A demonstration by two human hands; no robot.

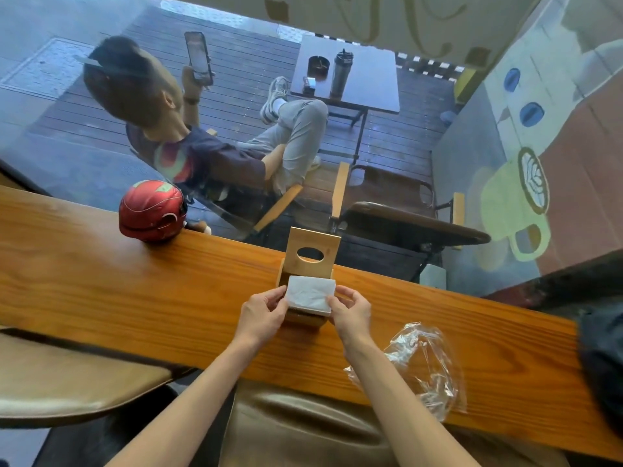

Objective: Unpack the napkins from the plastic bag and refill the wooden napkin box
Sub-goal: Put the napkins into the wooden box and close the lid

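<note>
A stack of white napkins [310, 294] lies over the open top of the wooden napkin box [305, 319] on the wooden counter [135, 298]. The box's hinged lid [312, 252], with an oval slot, stands upright behind the stack. My left hand [263, 315] pinches the stack's left edge. My right hand [350, 311] pinches its right near corner. The crumpled clear plastic bag [421, 365] lies on the counter to the right of my right forearm, with nothing visible inside it.
A red helmet [151, 210] sits on the counter's far edge at the left. Behind the counter is a window; a person sits outside on a chair holding a phone. A dark bag [603, 358] rests at the counter's right end. Padded stool seats [67, 375] stand below the near edge.
</note>
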